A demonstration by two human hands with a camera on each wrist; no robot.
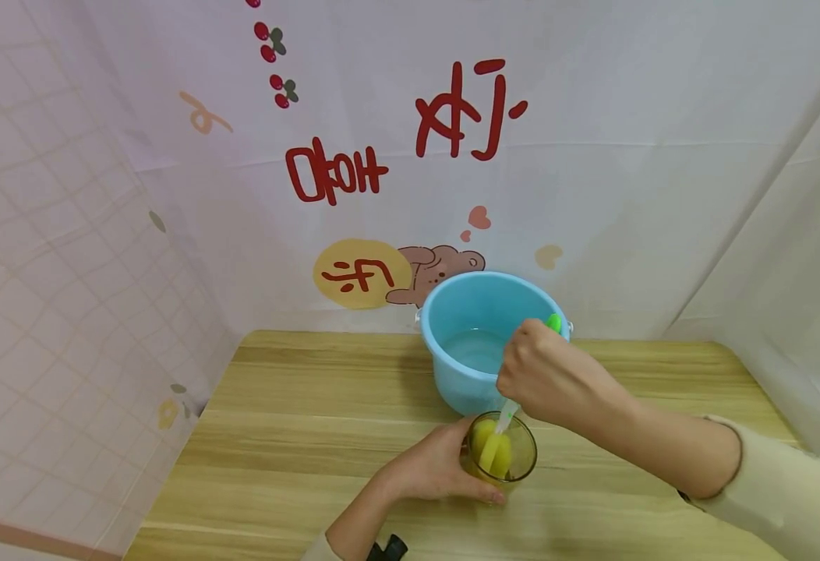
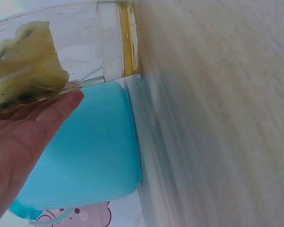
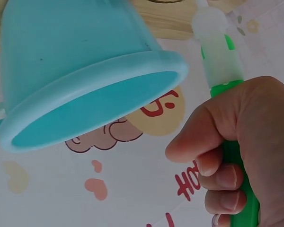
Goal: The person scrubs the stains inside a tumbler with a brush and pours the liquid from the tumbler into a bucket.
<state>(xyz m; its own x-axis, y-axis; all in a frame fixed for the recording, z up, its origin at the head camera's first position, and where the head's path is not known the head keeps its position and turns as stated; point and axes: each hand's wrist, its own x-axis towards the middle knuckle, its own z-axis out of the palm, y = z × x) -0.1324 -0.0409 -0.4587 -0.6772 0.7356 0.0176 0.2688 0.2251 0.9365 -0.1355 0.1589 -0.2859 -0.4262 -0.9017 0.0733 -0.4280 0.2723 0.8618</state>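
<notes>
An amber-tinted clear glass (image 1: 528,466) stands on the wooden table, its open mouth facing up. My left hand (image 1: 434,465) holds it from the left, with the thumb on the near side. In the left wrist view the fingers (image 2: 61,106) lie along the glass wall. My right hand (image 1: 546,374) grips the green handle (image 3: 245,208) of a sponge bottle brush, the fist wrapped round it above the glass. The brush slants down, and its yellow sponge head (image 1: 500,452) is inside the glass. Through the wall the sponge (image 2: 31,61) looks squeezed against the side, above the glass's bottom.
Right behind the glass stands a light blue bucket (image 1: 455,389) with some water (image 1: 473,347) in it; my right forearm passes in front of its right side. A printed white cloth (image 1: 592,195) hangs behind the table (image 1: 298,428). A black object (image 1: 389,549) shows at my left wrist.
</notes>
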